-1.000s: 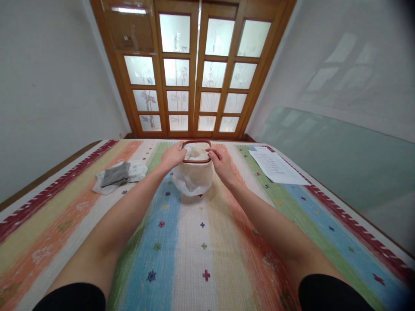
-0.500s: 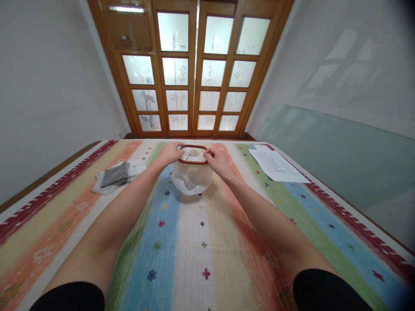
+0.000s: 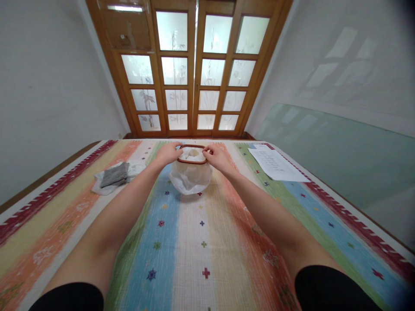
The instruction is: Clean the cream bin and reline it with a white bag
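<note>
A small trash bin with a brown rim ring (image 3: 192, 162) stands on the table, lined with a thin white plastic bag (image 3: 189, 183) that hangs down loosely around its outside. More of the bag shows inside the opening. My left hand (image 3: 169, 152) is closed on the left side of the rim, thumb on top and fingers partly hidden on the outer side. At the right side, my right hand (image 3: 218, 156) has its thumb and forefinger pinched together at the rim's inner edge; whether bag film is caught between them is too small to tell.
A striped tablecloth (image 3: 191, 242) covers the table. On the left lies a folded grey cloth (image 3: 115, 174) on clear or white plastic wrapping (image 3: 103, 189). Printed paper sheets (image 3: 275, 163) lie at the right. Beyond the table stand wooden doors with glass panes (image 3: 194, 95).
My right hand's fingertips have shifted slightly left along the rim, over the opening. My left hand keeps its hold, and the bin stays nearly in place.
</note>
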A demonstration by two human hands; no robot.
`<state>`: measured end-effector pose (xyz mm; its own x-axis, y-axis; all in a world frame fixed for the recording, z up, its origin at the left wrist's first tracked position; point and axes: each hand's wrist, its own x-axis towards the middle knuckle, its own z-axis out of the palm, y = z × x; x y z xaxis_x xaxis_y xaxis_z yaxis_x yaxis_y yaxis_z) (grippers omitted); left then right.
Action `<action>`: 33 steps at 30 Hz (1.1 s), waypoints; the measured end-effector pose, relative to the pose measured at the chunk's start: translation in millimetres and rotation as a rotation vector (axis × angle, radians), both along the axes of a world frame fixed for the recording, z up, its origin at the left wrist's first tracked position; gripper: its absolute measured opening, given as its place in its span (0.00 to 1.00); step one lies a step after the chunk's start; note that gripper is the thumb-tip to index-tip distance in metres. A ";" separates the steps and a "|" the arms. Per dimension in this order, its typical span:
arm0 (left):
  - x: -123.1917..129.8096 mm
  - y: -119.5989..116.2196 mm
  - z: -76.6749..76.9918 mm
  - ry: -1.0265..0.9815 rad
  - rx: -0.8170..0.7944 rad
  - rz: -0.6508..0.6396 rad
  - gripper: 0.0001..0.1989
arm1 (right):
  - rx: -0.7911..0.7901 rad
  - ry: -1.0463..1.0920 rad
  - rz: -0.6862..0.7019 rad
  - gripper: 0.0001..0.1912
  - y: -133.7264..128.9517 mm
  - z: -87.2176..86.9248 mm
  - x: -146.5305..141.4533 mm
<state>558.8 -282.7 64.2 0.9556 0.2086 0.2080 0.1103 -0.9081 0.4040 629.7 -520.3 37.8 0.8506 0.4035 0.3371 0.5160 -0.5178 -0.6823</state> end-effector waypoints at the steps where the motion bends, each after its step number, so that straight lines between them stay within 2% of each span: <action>1: -0.5 0.4 -0.8 -0.006 -0.020 -0.008 0.26 | -0.014 -0.002 -0.006 0.12 0.2 1.4 0.7; 5: -2.2 -1.3 -2.4 -0.031 -0.106 -0.011 0.26 | -0.064 -0.009 0.010 0.15 4.8 4.9 12.7; 9: -1.8 -3.0 -5.0 -0.051 -0.166 -0.010 0.24 | -0.113 -0.123 0.035 0.16 13.3 5.3 29.8; 16: -3.7 -2.0 -14.2 0.005 -0.527 -0.008 0.28 | -0.030 -0.026 0.071 0.14 19.5 3.9 35.3; 20: -3.8 -1.2 -12.9 0.029 -0.466 -0.019 0.28 | -0.025 -0.033 0.075 0.14 18.1 1.8 35.7; 25: 2.8 -3.5 -17.3 -0.048 -0.346 0.005 0.27 | 0.015 0.005 0.042 0.14 14.2 -2.6 39.1; 33: 12.3 -1.0 -19.5 -0.024 -0.377 0.036 0.26 | 0.007 -0.031 0.006 0.13 16.1 -1.3 40.7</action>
<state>571.1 -283.7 44.8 0.9421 0.3081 0.1325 0.1259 -0.6911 0.7117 670.4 -504.2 36.6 0.8370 0.4064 0.3663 0.5404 -0.5096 -0.6695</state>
